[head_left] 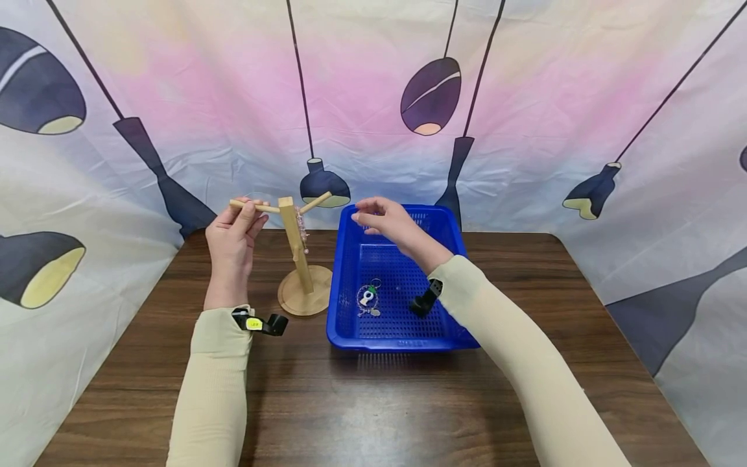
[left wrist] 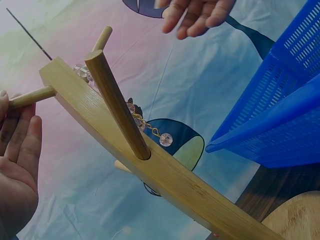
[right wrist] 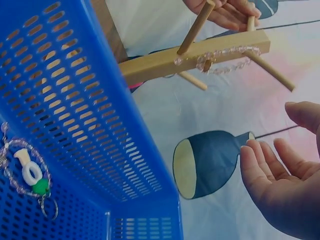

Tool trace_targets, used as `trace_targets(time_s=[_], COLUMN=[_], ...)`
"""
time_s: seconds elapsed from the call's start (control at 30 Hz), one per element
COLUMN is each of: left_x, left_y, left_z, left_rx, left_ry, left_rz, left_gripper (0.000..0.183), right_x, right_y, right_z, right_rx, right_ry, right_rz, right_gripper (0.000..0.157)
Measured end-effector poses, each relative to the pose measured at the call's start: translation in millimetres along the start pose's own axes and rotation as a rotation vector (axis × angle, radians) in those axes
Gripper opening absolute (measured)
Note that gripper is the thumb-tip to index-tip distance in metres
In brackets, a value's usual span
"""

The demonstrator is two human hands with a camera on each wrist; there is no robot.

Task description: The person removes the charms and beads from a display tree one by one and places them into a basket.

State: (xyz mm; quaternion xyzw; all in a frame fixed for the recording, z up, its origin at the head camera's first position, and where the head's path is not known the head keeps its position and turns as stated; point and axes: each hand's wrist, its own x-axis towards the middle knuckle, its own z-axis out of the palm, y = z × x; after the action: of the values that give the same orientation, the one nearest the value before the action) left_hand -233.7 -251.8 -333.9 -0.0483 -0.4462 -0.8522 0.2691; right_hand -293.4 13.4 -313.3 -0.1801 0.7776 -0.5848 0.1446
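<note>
A wooden peg stand [head_left: 296,243] with a round base stands to the left of a blue plastic basket [head_left: 403,344]. My left hand [head_left: 230,233] pinches the stand's upper left peg [left wrist: 31,98] between thumb and fingers. From the upper right peg [right wrist: 272,72] hangs a pink clear-bead bracelet [head_left: 301,227]. My right hand [head_left: 385,220] hovers above the basket's far left part, its fingers loosely bent and holding nothing. Inside the basket lie a beaded bracelet [right wrist: 47,170] and a key ring [right wrist: 49,209] with a white and green charm [right wrist: 33,175].
The brown wooden table [head_left: 373,415] carries the stand and basket. Behind it hangs a printed cloth [head_left: 373,97] with lamp drawings. Further pegs [left wrist: 120,105] stick out lower on the post. A black wrist camera [head_left: 426,299] on the right arm is over the basket.
</note>
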Motion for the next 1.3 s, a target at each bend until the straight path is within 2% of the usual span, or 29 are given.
trace_targets(time_s=[0.17, 0.77, 0.97, 1.3], left_x=[0.1, -0.4, 0.3, 0.7], left_y=[-0.1, 0.0, -0.8, -0.8], left_z=[0.2, 0.5, -0.2, 0.5], left_rx=[0.008, -0.01, -0.008, -0.009], left_ry=[0.001, -0.004, -0.001, -0.003], left_rz=[0.0, -0.005, -0.005, -0.005], left_gripper=[0.003, 0.004, 0.005, 0.004], right_x=[5.0, 20.1, 21.3, 24.8], right_y=[-6.9, -31.1, -35.4, -38.5], right_z=[6.9, 29.3, 31.7, 34.3], right_rx=[0.025, 0.137, 0.147, 0.129], right_ry=[0.009, 0.041, 0.048, 0.039], right_rz=[-0.031, -0.053, -0.058, -0.043], right_gripper=[0.05, 0.043, 0.038, 0.041])
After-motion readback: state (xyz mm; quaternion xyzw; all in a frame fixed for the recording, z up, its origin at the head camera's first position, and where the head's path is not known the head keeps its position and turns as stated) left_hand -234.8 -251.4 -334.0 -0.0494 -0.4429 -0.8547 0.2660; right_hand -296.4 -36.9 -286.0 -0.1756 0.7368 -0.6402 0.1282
